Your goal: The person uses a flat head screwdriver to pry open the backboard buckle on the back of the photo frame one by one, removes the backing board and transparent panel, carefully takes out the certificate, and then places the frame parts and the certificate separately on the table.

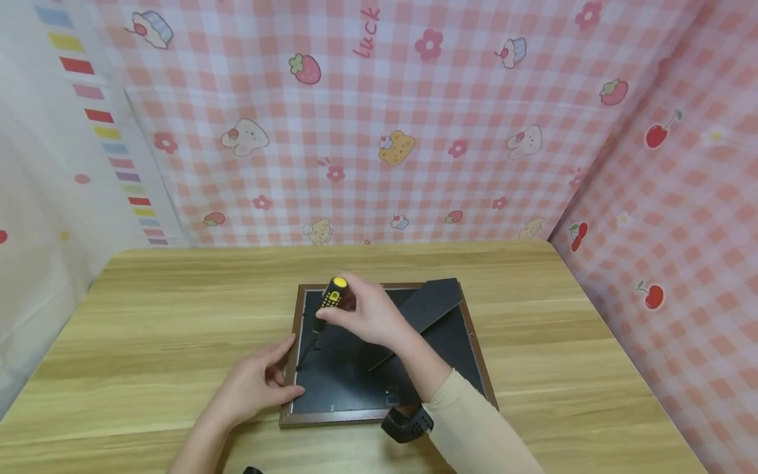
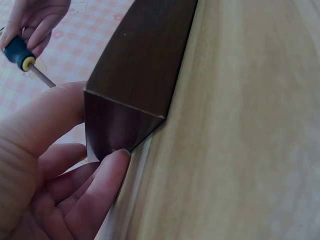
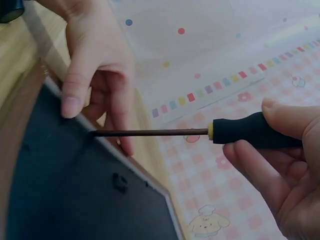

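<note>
A picture frame (image 1: 343, 417) with a brown rim lies face down on the table, its black backing board (image 1: 346, 382) showing. My left hand (image 1: 253, 387) holds its left side, thumb on the top edge and fingers against the outer side; the left wrist view shows them around the brown rim (image 2: 142, 55). My right hand (image 1: 372, 313) grips the black and yellow handle of a screwdriver (image 1: 329, 304). In the right wrist view the screwdriver's shaft (image 3: 155, 133) reaches the board's edge by the rim, close to the left thumb.
A black easel stand (image 1: 438, 303) lies slanted across the backing's right half. Small metal hangers (image 1: 391, 395) sit on the board. Beneath is a wood-grain table (image 1: 568, 368); a pink checked cloth (image 1: 355, 118) hangs behind it and along the right.
</note>
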Available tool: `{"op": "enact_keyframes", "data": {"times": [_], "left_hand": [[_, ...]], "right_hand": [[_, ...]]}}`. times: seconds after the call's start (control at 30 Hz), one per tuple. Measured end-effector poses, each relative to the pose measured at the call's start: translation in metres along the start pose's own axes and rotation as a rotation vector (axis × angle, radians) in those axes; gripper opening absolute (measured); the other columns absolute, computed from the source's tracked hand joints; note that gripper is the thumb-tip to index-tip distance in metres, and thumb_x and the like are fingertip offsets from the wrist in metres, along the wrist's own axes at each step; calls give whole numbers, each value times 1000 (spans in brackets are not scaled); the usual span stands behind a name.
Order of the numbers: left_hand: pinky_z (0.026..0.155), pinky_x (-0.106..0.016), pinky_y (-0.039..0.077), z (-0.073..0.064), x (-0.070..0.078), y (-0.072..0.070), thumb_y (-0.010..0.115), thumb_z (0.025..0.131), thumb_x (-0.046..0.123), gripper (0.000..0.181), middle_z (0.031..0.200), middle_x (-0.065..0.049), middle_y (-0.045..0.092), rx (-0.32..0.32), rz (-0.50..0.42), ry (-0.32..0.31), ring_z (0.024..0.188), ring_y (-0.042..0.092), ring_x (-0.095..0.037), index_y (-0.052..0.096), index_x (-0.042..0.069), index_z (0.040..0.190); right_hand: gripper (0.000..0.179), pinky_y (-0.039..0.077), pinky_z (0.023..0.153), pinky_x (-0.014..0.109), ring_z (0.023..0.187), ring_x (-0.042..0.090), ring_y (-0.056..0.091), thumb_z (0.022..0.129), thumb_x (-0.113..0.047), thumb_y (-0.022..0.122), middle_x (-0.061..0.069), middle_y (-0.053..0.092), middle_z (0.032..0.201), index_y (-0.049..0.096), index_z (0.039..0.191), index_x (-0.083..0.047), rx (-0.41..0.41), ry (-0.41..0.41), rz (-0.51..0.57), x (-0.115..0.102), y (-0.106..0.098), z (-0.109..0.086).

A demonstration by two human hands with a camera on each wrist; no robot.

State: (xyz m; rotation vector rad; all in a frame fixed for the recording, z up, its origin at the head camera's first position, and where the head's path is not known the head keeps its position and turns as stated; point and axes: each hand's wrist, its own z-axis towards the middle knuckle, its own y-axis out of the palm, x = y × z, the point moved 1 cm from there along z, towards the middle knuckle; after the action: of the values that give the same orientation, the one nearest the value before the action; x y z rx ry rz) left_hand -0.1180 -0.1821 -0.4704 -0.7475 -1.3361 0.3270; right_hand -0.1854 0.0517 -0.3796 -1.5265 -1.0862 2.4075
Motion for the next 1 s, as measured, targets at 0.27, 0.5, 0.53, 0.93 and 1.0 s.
{"op": "enact_keyframes", "data": {"times": [0.27,0.5,0.53,0.93,1.0], "left_hand": [[56,-24,50,0,0,1,91,72,30,90,76,4,57,-13,-12,-21,62,53,-8,48,3,146],[55,-24,49,2,1,0,90,73,30,90,74,4,57,-29,-18,-40,61,53,-9,47,3,147],[55,-24,49,1,1,0,90,73,29,90,74,4,57,-30,-18,-41,61,53,-9,47,3,147],[55,-24,48,0,-1,1,89,73,28,89,71,8,57,-27,-3,-17,60,54,-6,46,-4,145],[55,-24,48,1,-1,1,89,73,28,90,72,7,57,-32,-8,-22,60,54,-7,46,-4,145]], "right_hand": [[28,47,61,21,69,10,56,89,-27,77,-3,60,80,59,105,-11,-57,-89,-94,-14,2,16],[29,50,66,17,73,4,60,89,-24,77,-3,64,85,60,107,-10,-84,-177,-132,-29,7,17],[28,49,65,17,72,4,60,88,-24,78,-3,64,84,59,105,-10,-86,-179,-138,-30,8,18],[28,45,62,16,69,3,57,89,-30,76,-7,62,78,58,102,-13,-135,-190,-240,-42,15,30],[27,45,62,17,69,3,56,89,-30,76,-7,61,77,57,102,-14,-134,-193,-235,-41,15,30]]}}
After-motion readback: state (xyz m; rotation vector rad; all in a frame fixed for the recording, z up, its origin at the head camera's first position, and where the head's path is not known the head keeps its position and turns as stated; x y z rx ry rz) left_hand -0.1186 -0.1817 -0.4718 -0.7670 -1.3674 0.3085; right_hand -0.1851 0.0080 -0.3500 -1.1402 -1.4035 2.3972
